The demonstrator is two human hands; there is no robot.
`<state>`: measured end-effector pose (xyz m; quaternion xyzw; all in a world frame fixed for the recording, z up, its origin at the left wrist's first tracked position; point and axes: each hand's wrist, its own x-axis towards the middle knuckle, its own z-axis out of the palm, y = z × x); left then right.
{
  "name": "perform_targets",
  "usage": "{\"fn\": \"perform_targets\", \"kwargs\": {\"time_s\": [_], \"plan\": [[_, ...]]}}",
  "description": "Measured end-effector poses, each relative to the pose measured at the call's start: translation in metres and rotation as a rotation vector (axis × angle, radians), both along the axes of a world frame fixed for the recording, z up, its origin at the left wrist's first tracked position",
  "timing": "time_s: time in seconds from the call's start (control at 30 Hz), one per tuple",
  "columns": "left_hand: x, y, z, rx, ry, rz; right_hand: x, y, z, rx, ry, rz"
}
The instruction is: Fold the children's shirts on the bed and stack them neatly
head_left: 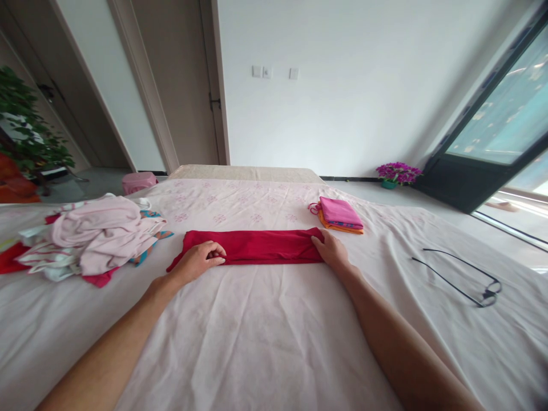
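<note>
A red piece of clothing (265, 246), folded into a long flat strip, lies crosswise on the pale sheet (257, 337) in front of me. My left hand (202, 260) rests over its left part, fingers curled and pinching near the front edge. At the other end, my right hand (333, 250) grips the right edge, the thumb on top and the other fingers mostly hidden. Just beyond my right hand sits a small stack of folded clothes, a pink one (341, 212) over an orange one (342, 228). A loose heap of clothes (105, 231) lies to the left.
Black eyeglasses (488, 294) lie with their arms unfolded on the sheet at right. Past the covered surface are a pink stool (139, 181), purple flowers in a green pot (389, 184), a leafy plant (29, 125) and a white wall (334, 103).
</note>
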<state>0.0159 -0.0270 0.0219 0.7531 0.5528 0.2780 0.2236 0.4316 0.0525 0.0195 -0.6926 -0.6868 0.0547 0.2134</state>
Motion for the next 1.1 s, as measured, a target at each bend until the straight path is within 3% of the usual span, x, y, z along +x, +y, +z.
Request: {"fn": "perform_targets", "kwargs": {"time_s": [0.17,0.43,0.77,0.97,1.1], "plan": [[0.0028,-0.0008,0.0015,0.058,0.022,0.039,-0.0002,-0.0001,-0.0009,0.003,-0.011,0.003],[0.0026,-0.0059,0.0071,-0.005,0.054,-0.108,-0.0007,0.0,0.0008,-0.013,-0.015,-0.008],[0.0021,0.0001,-0.0002,0.019,-0.036,0.002,-0.0021,-0.0022,0.0029,-0.017,-0.017,-0.003],[0.0038,-0.0012,0.0055,0.228,0.046,0.089,-0.0032,-0.0032,0.0051,-0.026,-0.001,-0.007],[0.0085,-0.0067,0.0022,0.305,0.164,0.045,-0.0014,-0.0014,0.0038,-0.006,0.044,-0.01]]}}
